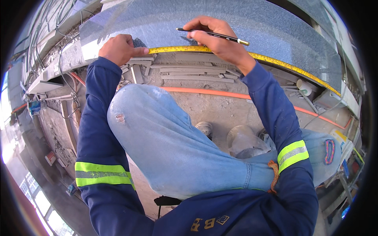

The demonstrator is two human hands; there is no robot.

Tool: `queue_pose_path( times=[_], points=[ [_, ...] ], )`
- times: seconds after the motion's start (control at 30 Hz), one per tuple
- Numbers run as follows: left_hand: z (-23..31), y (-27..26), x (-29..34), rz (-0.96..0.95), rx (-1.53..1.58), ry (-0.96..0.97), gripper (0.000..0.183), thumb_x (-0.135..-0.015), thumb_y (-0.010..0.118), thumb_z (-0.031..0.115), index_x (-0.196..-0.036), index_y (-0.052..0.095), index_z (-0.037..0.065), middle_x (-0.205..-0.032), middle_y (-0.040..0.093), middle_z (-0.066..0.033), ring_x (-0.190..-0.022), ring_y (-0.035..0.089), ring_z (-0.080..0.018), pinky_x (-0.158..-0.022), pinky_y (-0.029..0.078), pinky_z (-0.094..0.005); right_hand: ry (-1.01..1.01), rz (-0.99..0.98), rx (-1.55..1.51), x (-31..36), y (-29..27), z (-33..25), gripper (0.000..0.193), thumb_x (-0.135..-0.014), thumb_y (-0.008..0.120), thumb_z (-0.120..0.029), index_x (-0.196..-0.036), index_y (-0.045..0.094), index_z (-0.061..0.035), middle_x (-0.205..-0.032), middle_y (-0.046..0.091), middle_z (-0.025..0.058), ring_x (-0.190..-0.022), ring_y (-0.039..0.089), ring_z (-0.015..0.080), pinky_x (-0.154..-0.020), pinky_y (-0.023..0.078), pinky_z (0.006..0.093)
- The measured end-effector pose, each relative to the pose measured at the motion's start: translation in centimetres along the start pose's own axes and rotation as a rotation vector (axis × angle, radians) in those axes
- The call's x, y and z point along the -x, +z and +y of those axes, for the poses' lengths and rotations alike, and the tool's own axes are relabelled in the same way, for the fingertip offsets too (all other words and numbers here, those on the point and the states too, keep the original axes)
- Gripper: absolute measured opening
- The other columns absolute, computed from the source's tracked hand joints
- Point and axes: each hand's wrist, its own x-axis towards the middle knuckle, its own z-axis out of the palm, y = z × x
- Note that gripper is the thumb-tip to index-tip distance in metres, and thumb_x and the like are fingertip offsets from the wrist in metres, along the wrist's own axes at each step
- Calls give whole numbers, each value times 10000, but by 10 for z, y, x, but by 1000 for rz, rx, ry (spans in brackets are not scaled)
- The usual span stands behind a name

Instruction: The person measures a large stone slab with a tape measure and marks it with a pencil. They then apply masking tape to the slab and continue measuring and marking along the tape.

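Note:
A grey speckled stone slab (252, 23) lies ahead of me. A yellow tape measure blade (283, 65) runs along its near edge, bending off to the right. My left hand (118, 49) is closed at the slab's left part, its thumb pressed on the tape's left end; its other fingers are partly hidden. My right hand (220, 37) rests over the tape near the slab's middle. Pinched in its fingers is a dark pencil (232, 39) with a gold-coloured end, its tip pointing left above the slab.
Thin stone strips (193, 72) are stacked below the slab's near edge. An orange hose (212, 91) crosses the dusty floor. Cables (59, 29) hang at the far left, and a white tube (304, 87) lies right. A clear plastic container (242, 139) stands by my legs.

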Motion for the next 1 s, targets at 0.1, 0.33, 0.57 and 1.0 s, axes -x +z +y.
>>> queue_pose_path(
  times=[0.1,0.33,0.57,1.0],
  points=[
    [0,-3,-1,-11,12,12,694,-624,804,723,-741,656,55,-690,674,-113,-681,680,-265,-664,535,-400,-113,-45,218,-15,5,-1,251,-923,694,-261,-841,660,-26,-701,584,-18,-694,538,69,-639,449,261],
    [0,-5,-7,15,-29,66,672,-643,831,668,-763,676,25,-691,680,-132,-709,693,-283,-687,540,-425,-44,-64,155,-24,15,11,273,-878,751,-233,-739,599,-55,-670,540,-30,-620,464,57,-561,364,244],
    [-12,8,-20,101,7,133,626,-597,891,593,-600,548,70,-555,556,-85,-550,580,-226,-551,466,-375,104,-103,130,-27,12,18,244,-829,729,-140,-702,537,-58,-623,551,-16,-582,499,55,-506,387,262],
    [-14,9,-22,109,31,133,608,-595,909,555,-582,536,75,-541,543,-76,-539,566,-220,-532,446,-378,90,-120,149,-27,15,15,233,-816,724,-134,-689,559,-30,-605,546,-11,-564,469,58,-493,370,268]
  ],
)
